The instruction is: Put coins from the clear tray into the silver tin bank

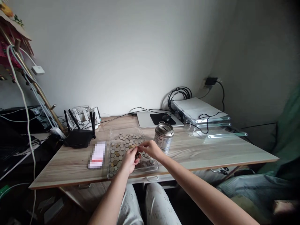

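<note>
Hands met over the clear tray (109, 156): the left hand (131, 158) cupped some coins (137, 155), and the right hand (150, 148) pinched close above them. Beside the tray, a coin tin (164, 137) stood upright on the tabletop (201, 153).

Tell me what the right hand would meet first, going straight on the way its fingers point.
Probably the left hand, just ahead of the right hand; whether they already touch is unclear.

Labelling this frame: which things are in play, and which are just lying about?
In play:
- left hand, holding coins
- right hand, fingers at the left hand
- clear tray with spread coins
- slotted can, probably, beside right hand

Lying about:
- black router
- mouse on black pad
- pixelated item
</note>
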### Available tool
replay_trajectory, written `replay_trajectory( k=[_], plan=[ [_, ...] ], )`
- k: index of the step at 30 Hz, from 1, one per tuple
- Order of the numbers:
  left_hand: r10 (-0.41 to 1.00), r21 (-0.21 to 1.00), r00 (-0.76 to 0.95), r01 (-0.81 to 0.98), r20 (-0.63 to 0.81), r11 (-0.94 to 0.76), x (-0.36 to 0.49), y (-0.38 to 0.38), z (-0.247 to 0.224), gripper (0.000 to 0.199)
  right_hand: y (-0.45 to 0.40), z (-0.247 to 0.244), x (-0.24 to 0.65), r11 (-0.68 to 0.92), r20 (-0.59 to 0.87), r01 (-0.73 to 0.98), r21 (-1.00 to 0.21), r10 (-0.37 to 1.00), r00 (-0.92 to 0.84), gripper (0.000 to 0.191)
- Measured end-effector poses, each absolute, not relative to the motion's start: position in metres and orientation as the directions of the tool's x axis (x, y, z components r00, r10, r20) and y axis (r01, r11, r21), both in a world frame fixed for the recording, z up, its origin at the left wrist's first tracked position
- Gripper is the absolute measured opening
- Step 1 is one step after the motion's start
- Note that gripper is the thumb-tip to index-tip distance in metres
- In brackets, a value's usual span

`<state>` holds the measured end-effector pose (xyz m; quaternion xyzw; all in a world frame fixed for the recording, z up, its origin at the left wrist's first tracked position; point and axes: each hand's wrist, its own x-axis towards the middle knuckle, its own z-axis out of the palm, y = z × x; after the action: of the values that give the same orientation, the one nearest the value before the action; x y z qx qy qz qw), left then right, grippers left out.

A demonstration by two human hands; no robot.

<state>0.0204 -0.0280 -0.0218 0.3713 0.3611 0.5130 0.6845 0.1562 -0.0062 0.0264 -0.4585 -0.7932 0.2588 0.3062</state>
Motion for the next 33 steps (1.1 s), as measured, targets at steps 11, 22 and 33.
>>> replay_trajectory(
  k=[11, 22, 33],
  plan=[
    [0.952, 0.859, 0.219, -0.421, -0.214, 0.29, 0.021, -0.03, -0.02, 0.024, 0.027, 0.11, 0.246, 0.029, 0.479, 0.965, -0.262, 0.871, 0.104, 0.022],
    [0.981, 0.892, 0.146, -0.414, -0.131, 0.181, 0.02, -0.03, -0.02, 0.024, 0.019, 0.108, 0.23, 0.085, 0.54, 0.98, -0.181, 0.841, 0.027, 0.024],
    [0.995, 0.924, 0.083, -0.372, -0.06, 0.087, 0.021, -0.03, -0.021, 0.028, -0.02, 0.025, 0.144, 0.427, 0.274, 0.755, -0.498, 0.903, -0.33, 0.023]
  ],
)
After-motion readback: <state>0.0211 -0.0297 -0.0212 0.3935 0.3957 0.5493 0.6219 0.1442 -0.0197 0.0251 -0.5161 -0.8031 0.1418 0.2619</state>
